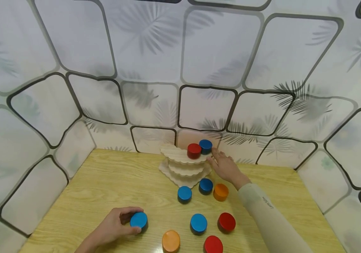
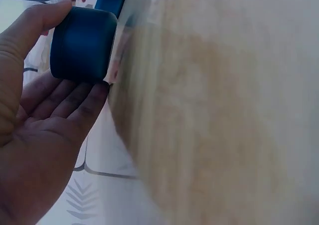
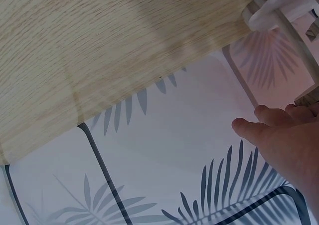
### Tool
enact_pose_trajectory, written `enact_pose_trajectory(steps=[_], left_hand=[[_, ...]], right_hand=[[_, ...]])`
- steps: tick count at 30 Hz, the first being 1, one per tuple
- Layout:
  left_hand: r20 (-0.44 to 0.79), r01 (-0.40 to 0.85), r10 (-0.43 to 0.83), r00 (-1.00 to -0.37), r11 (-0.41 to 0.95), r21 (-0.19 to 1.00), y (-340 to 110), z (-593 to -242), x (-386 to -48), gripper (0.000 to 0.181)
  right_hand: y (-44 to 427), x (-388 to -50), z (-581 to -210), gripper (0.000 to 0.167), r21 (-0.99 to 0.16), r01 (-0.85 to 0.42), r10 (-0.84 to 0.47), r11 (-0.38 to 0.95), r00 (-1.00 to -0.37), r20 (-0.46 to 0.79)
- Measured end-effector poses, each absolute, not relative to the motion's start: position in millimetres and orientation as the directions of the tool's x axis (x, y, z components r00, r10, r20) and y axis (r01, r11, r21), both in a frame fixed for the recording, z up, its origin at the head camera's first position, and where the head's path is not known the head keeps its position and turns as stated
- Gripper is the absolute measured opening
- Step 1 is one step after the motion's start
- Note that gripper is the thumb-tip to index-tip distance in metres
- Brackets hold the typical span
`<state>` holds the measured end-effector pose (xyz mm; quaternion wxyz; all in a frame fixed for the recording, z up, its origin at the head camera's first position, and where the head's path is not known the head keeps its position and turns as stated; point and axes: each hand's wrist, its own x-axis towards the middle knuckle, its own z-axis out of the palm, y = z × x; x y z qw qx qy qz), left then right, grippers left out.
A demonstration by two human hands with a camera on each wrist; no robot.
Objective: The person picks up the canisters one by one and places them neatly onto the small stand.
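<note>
My left hand point(image 1: 114, 225) pinches a short blue cylinder point(image 1: 138, 220) between thumb and fingers, low over the table's left part. In the left wrist view the thumb lies on one side of this blue cylinder point(image 2: 82, 45), the fingertips on the opposite side. My right hand point(image 1: 226, 167) reaches to the right end of a pale tiered stand point(image 1: 177, 153) with scalloped edges. Its fingers are extended beside another blue cylinder point(image 1: 205, 147) on the top tier; whether they touch it is unclear. A red cylinder point(image 1: 194, 151) stands left of that one.
On the wooden table point(image 1: 104, 186), in front of the stand, are a blue cylinder point(image 1: 185, 194), another blue cylinder point(image 1: 205, 186) and an orange cylinder point(image 1: 220, 192). Nearer stand several more, among them a red cylinder point(image 1: 226, 222). A patterned wall covering point(image 1: 155, 105) encloses the back and sides.
</note>
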<state>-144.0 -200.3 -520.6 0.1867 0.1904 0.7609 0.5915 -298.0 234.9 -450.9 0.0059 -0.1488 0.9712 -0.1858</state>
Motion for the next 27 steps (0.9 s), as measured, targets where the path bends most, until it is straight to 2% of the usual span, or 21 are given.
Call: enact_pose_trajectory(steps=[11,19,27], left_hand=[[-0.020,0.110,0.444,-0.896,0.266,0.958,-190.2,-504.8,-156.1,0.063],[0.052,0.169,0.392,-0.919,0.271,0.948,-179.0,-491.0,-173.8,0.060],[0.070,0.163,0.334,-0.940,0.259,0.952,-166.3,-479.6,-196.6,0.058]], right_hand=[[234.5,-297.8,-449.9,0.072,-0.360,-0.282,-0.289,0.889,-0.957,0.034],[233.8,-296.1,-447.3,0.070,-0.362,-0.287,-0.294,0.887,-0.955,0.037],[234.0,-296.0,-447.3,0.070,-0.359,-0.286,-0.292,0.888,-0.956,0.038]])
